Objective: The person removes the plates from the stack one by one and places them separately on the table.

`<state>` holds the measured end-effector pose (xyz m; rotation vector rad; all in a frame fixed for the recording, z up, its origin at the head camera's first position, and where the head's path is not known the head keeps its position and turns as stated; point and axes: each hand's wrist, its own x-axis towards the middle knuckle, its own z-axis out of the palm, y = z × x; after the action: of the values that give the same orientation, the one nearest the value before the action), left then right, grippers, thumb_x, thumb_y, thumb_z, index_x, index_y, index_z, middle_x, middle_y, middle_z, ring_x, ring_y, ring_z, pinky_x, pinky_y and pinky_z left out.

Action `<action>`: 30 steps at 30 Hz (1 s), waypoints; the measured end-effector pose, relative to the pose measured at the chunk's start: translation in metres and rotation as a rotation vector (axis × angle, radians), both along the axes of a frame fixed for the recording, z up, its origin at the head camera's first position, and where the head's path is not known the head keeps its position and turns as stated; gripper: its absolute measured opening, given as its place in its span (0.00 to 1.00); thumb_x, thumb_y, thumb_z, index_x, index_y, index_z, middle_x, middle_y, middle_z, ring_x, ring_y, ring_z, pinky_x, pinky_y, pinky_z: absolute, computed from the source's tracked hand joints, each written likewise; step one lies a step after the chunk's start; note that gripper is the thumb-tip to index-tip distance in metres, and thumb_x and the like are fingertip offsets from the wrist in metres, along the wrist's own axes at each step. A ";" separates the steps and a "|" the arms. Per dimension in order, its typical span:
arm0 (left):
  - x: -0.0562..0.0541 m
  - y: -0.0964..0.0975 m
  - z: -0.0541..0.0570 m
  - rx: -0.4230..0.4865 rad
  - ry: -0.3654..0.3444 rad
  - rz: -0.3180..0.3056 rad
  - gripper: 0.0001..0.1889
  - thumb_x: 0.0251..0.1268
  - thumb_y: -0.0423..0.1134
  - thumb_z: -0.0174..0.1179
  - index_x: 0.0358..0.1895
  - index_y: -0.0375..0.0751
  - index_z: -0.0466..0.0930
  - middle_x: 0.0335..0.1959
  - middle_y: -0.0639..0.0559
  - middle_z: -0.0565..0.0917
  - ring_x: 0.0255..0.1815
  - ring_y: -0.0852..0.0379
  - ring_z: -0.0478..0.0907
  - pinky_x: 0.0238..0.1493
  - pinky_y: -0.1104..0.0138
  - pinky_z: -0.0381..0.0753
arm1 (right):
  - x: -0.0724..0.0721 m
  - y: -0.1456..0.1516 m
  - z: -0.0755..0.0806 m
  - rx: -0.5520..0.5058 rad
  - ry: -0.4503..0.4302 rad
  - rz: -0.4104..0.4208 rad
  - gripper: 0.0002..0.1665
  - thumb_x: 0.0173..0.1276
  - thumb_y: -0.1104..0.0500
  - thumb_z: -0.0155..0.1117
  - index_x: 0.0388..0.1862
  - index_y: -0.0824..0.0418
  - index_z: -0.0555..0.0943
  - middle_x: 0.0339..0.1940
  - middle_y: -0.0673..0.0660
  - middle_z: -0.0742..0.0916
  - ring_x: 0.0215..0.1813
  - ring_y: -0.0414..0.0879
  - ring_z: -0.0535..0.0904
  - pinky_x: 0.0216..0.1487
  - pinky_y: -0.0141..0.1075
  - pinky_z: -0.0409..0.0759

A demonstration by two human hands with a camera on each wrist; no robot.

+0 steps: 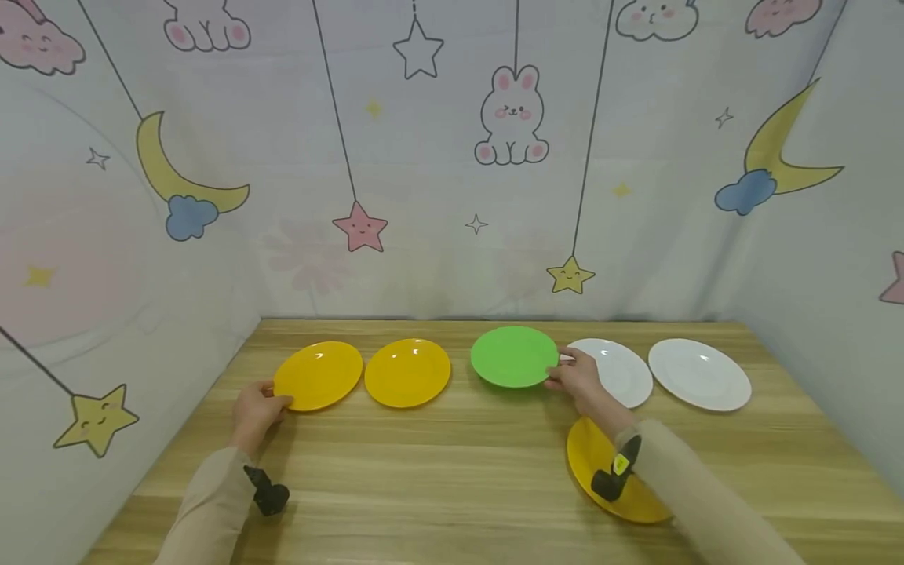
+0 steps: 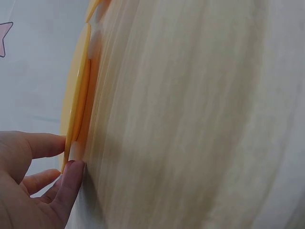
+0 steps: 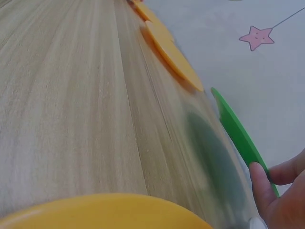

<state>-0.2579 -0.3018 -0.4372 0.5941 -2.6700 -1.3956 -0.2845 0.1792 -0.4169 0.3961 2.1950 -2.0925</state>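
My left hand (image 1: 257, 410) pinches the near-left rim of the leftmost yellow plate (image 1: 319, 375). In the left wrist view, the thumb lies on one face of that plate (image 2: 75, 95) and fingertips reach under its edge by the table. My right hand (image 1: 579, 378) grips the right rim of a green plate (image 1: 514, 357) between thumb and fingers. The right wrist view shows the green plate (image 3: 238, 131) lifted off the table, with its shadow on the wood beneath. A second yellow plate (image 1: 407, 373) lies between the two held plates.
Two white plates, one (image 1: 625, 377) partly behind my right hand and another (image 1: 699, 374) at far right, lie in the back row. A third yellow plate (image 1: 589, 459) sits under my right forearm. Patterned cloth walls (image 1: 438, 173) border the wooden table (image 1: 424, 486).
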 end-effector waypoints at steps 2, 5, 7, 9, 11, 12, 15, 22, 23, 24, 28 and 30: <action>-0.001 0.001 0.000 0.008 0.005 -0.005 0.31 0.53 0.30 0.59 0.59 0.16 0.59 0.50 0.24 0.68 0.27 0.55 0.77 0.25 0.71 0.81 | -0.001 0.000 -0.002 0.004 -0.008 -0.013 0.34 0.61 0.75 0.53 0.66 0.72 0.57 0.40 0.61 0.74 0.21 0.36 0.76 0.28 0.27 0.81; -0.004 0.001 -0.002 0.023 0.025 0.002 0.31 0.52 0.30 0.60 0.58 0.16 0.60 0.47 0.24 0.70 0.29 0.52 0.78 0.25 0.70 0.82 | -0.003 0.000 -0.005 0.004 -0.013 -0.027 0.34 0.60 0.76 0.52 0.66 0.71 0.57 0.40 0.62 0.73 0.21 0.37 0.75 0.28 0.27 0.81; -0.004 0.001 -0.003 0.024 0.031 0.007 0.31 0.52 0.29 0.60 0.58 0.16 0.60 0.47 0.24 0.70 0.31 0.50 0.78 0.26 0.69 0.82 | -0.003 -0.001 -0.007 0.005 -0.015 -0.025 0.35 0.60 0.76 0.52 0.67 0.72 0.56 0.41 0.63 0.73 0.21 0.37 0.75 0.27 0.27 0.81; -0.003 0.001 -0.003 0.022 0.035 0.014 0.31 0.52 0.29 0.60 0.58 0.16 0.60 0.47 0.24 0.70 0.32 0.48 0.78 0.26 0.69 0.82 | -0.004 -0.002 -0.008 0.001 -0.016 -0.020 0.35 0.60 0.76 0.52 0.67 0.72 0.56 0.41 0.63 0.72 0.22 0.37 0.75 0.27 0.27 0.81; 0.000 0.001 -0.002 0.020 0.037 0.011 0.31 0.52 0.29 0.59 0.58 0.15 0.59 0.48 0.23 0.70 0.33 0.47 0.78 0.25 0.70 0.82 | -0.005 -0.003 -0.010 0.002 -0.019 -0.019 0.35 0.60 0.76 0.52 0.67 0.72 0.56 0.42 0.63 0.71 0.22 0.37 0.75 0.26 0.26 0.81; 0.002 0.001 -0.001 0.023 0.028 0.007 0.31 0.53 0.29 0.58 0.58 0.15 0.58 0.50 0.23 0.69 0.35 0.46 0.78 0.26 0.70 0.82 | -0.004 -0.003 -0.010 0.004 -0.019 -0.016 0.35 0.60 0.76 0.51 0.67 0.72 0.56 0.42 0.63 0.71 0.22 0.37 0.74 0.26 0.26 0.80; 0.004 0.001 -0.001 0.017 0.034 0.003 0.30 0.53 0.28 0.57 0.58 0.14 0.59 0.50 0.22 0.69 0.33 0.49 0.78 0.25 0.71 0.81 | -0.004 -0.005 -0.011 0.014 -0.022 -0.012 0.35 0.60 0.76 0.51 0.67 0.72 0.55 0.42 0.64 0.70 0.23 0.37 0.74 0.26 0.26 0.80; 0.002 0.000 -0.002 0.022 0.040 0.000 0.30 0.54 0.28 0.58 0.57 0.14 0.59 0.50 0.23 0.69 0.33 0.51 0.77 0.25 0.72 0.81 | -0.004 -0.008 -0.013 0.034 -0.026 -0.006 0.35 0.61 0.76 0.52 0.67 0.71 0.56 0.41 0.62 0.69 0.22 0.37 0.73 0.26 0.26 0.80; 0.002 0.000 -0.002 0.025 0.039 -0.001 0.30 0.54 0.28 0.58 0.57 0.14 0.59 0.50 0.23 0.69 0.34 0.49 0.77 0.25 0.72 0.81 | -0.004 -0.008 -0.014 0.036 -0.026 -0.007 0.35 0.60 0.76 0.52 0.67 0.71 0.56 0.40 0.61 0.69 0.22 0.37 0.73 0.26 0.26 0.80; 0.002 0.000 -0.002 0.025 0.040 -0.003 0.30 0.53 0.29 0.58 0.57 0.14 0.59 0.50 0.23 0.69 0.36 0.47 0.77 0.26 0.72 0.81 | -0.004 -0.008 -0.014 0.039 -0.025 -0.006 0.35 0.60 0.76 0.52 0.67 0.71 0.56 0.40 0.61 0.68 0.23 0.37 0.73 0.26 0.26 0.80; 0.004 0.001 -0.001 0.035 0.036 -0.007 0.30 0.54 0.29 0.57 0.58 0.14 0.58 0.51 0.23 0.68 0.41 0.42 0.76 0.26 0.72 0.81 | -0.005 -0.008 -0.018 0.078 -0.022 0.004 0.35 0.60 0.75 0.53 0.67 0.71 0.56 0.41 0.62 0.70 0.25 0.37 0.73 0.28 0.26 0.81; 0.004 0.001 -0.001 0.035 0.034 -0.006 0.31 0.54 0.29 0.58 0.58 0.14 0.57 0.51 0.22 0.67 0.40 0.42 0.76 0.26 0.72 0.81 | -0.005 -0.009 -0.019 0.121 -0.016 0.016 0.36 0.59 0.75 0.55 0.66 0.71 0.57 0.43 0.63 0.71 0.26 0.37 0.74 0.30 0.27 0.82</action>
<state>-0.2540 -0.3008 -0.4380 0.5602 -2.6284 -1.4438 -0.2893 0.1703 -0.4359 0.4015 2.3154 -1.9478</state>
